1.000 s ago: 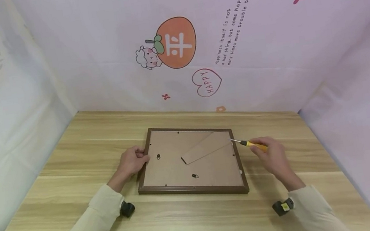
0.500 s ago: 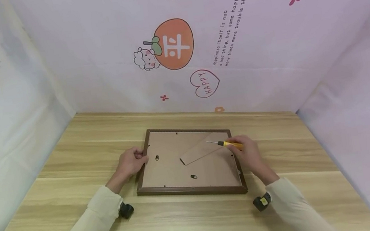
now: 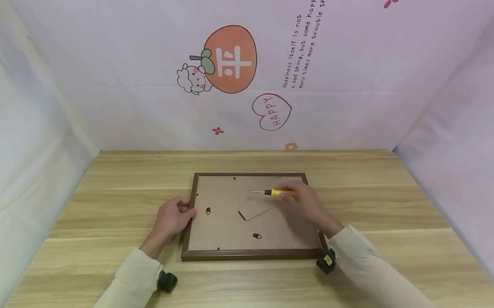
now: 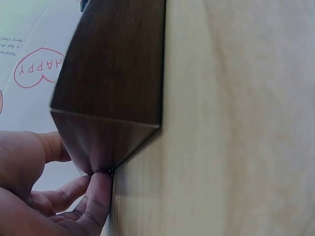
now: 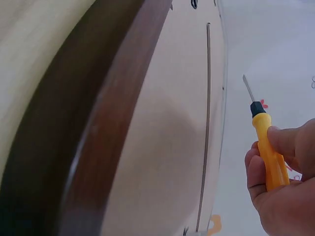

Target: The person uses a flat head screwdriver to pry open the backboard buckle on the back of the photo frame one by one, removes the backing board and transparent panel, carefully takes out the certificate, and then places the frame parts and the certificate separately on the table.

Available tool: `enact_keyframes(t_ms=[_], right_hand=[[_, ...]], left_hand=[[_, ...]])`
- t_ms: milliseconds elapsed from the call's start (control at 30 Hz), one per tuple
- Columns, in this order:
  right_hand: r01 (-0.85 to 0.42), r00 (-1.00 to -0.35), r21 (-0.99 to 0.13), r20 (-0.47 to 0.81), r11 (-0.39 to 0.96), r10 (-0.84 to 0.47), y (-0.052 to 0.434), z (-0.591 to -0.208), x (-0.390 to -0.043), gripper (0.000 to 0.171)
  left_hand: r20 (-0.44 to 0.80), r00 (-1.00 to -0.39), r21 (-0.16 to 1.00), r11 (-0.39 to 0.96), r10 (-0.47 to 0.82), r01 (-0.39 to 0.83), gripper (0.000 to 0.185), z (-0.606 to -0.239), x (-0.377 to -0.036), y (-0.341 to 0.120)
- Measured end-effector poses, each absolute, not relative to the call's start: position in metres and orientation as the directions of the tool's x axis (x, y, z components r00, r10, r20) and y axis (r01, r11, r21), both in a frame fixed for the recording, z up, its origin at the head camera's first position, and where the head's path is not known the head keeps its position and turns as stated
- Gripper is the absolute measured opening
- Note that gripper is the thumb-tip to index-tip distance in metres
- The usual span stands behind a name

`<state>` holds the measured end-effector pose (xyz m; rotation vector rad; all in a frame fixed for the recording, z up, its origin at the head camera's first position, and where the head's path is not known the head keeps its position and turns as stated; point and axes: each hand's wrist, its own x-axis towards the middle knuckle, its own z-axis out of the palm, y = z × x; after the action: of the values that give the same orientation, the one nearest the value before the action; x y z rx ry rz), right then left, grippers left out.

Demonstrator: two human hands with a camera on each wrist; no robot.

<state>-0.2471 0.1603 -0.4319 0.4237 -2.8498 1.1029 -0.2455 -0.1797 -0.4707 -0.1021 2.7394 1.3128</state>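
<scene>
Screwdriver [image 3: 276, 192] and right hand [image 3: 303, 201] have moved left from the frame's [image 3: 251, 253] right edge to above its back, the tip raised clear of the panel and pointing toward the frame's left side. Right grip is closed round the yellow handle. Left hand [image 3: 172, 218] keeps its grip pinched on the frame's left edge. Frame lies back-up on the surface [image 3: 249, 303], one hanger [image 3: 208, 211] near its left edge.

Pale backdrop [image 3: 345, 114] carries "HAPPY" inside a red heart outline [image 3: 272, 111]. Black slanted lettering [image 3: 311, 29] near it: "Happiness itself is not a bad thing, but some happy produce", top cut off.
</scene>
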Motion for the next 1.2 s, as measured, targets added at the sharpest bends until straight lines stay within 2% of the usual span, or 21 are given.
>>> enact_keyframes(t_ms=[100,367,833,1200], right_hand=[[-0.279,-0.958,-0.659,0.138,0.698,-0.253,0.152,-0.434,-0.251,0.023],[-0.276,-0.959,-0.589,0.119,0.759,-0.256,0.129,-0.445,-0.254,0.022],[-0.204,-0.974,-0.660,0.060,0.723,-0.220,0.108,-0.450,-0.265,0.022],[-0.271,-0.962,-0.599,0.131,0.754,-0.241,0.096,-0.452,-0.273,0.019]], left_hand=[[-0.120,-0.993,0.774,0.624,-0.019,-0.106,0.038,-0.471,-0.246,-0.179],[-0.136,-0.990,0.777,0.617,-0.024,-0.122,0.037,-0.472,-0.244,-0.178],[-0.129,-0.991,0.785,0.608,-0.024,-0.116,0.039,-0.471,-0.245,-0.178],[-0.124,-0.992,0.784,0.610,-0.027,-0.115,0.037,-0.473,-0.245,-0.178]])
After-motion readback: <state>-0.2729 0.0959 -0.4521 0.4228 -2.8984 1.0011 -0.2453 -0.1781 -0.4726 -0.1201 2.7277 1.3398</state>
